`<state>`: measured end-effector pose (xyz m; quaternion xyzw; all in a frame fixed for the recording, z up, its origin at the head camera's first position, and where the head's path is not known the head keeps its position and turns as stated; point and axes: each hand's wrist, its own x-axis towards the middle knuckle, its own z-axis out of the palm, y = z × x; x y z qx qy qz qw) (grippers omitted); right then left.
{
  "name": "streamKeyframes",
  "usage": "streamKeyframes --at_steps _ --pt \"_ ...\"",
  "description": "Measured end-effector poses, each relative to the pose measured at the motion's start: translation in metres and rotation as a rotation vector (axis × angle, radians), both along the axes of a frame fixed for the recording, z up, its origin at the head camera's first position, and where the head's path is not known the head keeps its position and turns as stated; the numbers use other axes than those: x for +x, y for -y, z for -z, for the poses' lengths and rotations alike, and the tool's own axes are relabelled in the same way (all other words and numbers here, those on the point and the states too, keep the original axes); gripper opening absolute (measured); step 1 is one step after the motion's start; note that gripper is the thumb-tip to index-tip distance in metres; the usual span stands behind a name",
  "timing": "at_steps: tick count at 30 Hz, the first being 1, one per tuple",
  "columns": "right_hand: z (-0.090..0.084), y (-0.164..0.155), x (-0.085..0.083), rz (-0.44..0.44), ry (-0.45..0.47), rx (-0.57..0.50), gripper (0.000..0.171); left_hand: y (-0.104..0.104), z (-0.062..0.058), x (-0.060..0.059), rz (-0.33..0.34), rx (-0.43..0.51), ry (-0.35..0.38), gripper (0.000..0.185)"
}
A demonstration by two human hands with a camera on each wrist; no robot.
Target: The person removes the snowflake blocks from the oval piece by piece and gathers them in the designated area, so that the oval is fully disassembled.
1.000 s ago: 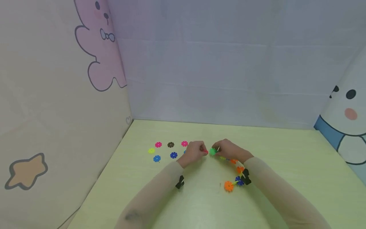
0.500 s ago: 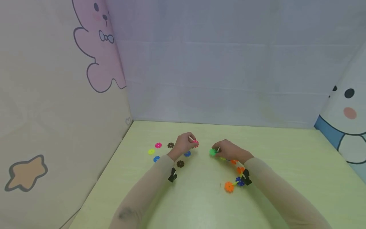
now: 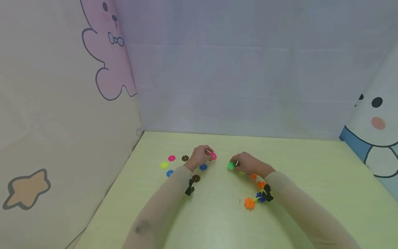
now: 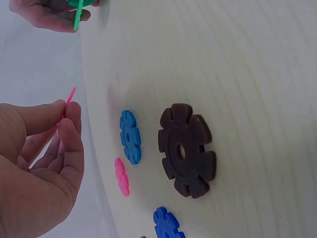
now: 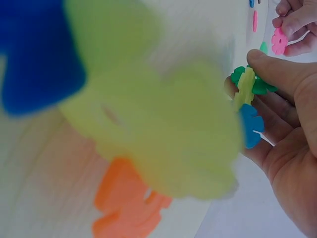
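Observation:
My left hand [image 3: 199,157] pinches a pink notched plastic disc [image 3: 214,156] between thumb and fingers, held edge-on above the table in the left wrist view. To its right, my right hand [image 3: 249,163] grips a green notched disc [image 3: 230,166] at the far end of a chain of interlocked discs. Behind the green disc, a yellow disc [image 5: 245,87] and a blue disc [image 5: 251,126] are slotted together. The chain curves toward me past the right wrist, through a dark blue disc [image 3: 261,197] to an orange disc [image 3: 249,203]. A gap separates the pink and green discs.
Loose discs lie on the table [image 3: 211,221] around the left forearm: pink [image 3: 171,158], brown [image 3: 185,158], yellow [image 3: 164,165] and several more, including a brown disc [image 3: 196,178] beside the left wrist strap. A white curtain [image 3: 248,86] hangs behind the table.
My left hand has drawn back leftward and away from the green disc, still pinching the pink one, and has barely shifted in the last half second. My right hand stays in place.

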<state>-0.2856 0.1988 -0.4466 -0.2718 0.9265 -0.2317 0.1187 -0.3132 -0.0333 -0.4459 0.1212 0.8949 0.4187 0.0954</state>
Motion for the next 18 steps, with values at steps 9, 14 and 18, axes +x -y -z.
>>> streamKeyframes --at_steps 9,14,18 --pt "-0.001 0.002 0.001 -0.023 -0.007 0.001 0.029 -0.005 0.008 -0.004 -0.014 -0.098 -0.014 0.025" --pt "-0.002 0.002 0.002 -0.015 -0.001 0.003 0.028 -0.007 0.01 -0.004 -0.021 -0.13 -0.026 0.024" --pt "-0.002 0.004 0.002 0.003 0.016 0.005 0.028 -0.007 0.013 -0.004 -0.032 -0.157 -0.033 0.024"
